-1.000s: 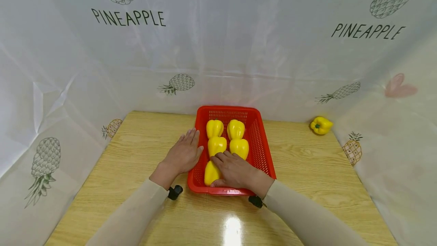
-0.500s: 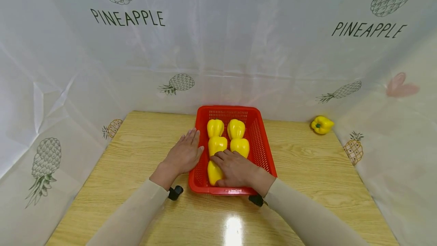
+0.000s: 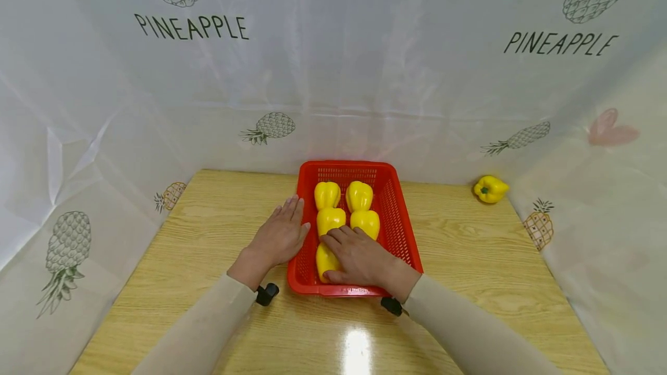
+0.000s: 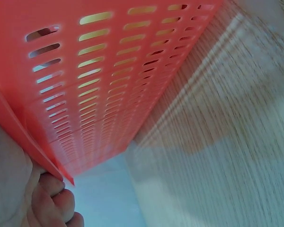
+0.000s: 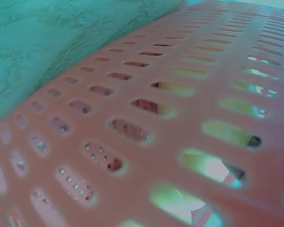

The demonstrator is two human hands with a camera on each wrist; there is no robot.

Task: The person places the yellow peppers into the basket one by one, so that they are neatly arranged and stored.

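Note:
In the head view a red plastic basket (image 3: pixel 397 213) holds several yellow bell peppers in two columns. My right hand (image 3: pixel 362 256) reaches over its front rim and grips the front left bell pepper (image 3: pixel 325 262), fingers at the far end and thumb at the near end. The palm hides part of this pepper and the basket's front right corner. My left hand (image 3: pixel 279 233) rests on the left rim with fingers straight and thumb towards the inside. In the left wrist view, fingertips (image 4: pixel 64 203) show at the rim. The right wrist view shows the slotted basket wall (image 5: pixel 146 175) but no hand.
One more yellow bell pepper (image 3: pixel 490 189) lies at the table's back right corner. The basket stands on a wooden table (image 3: pixel 458 247). A white sheet (image 3: pixel 344 62) printed with pineapples hangs behind and at both sides.
The front left bell pepper has shifted slightly to the right and stands straighter in its column, with my right hand moving along with it. My left hand has stayed on the rim.

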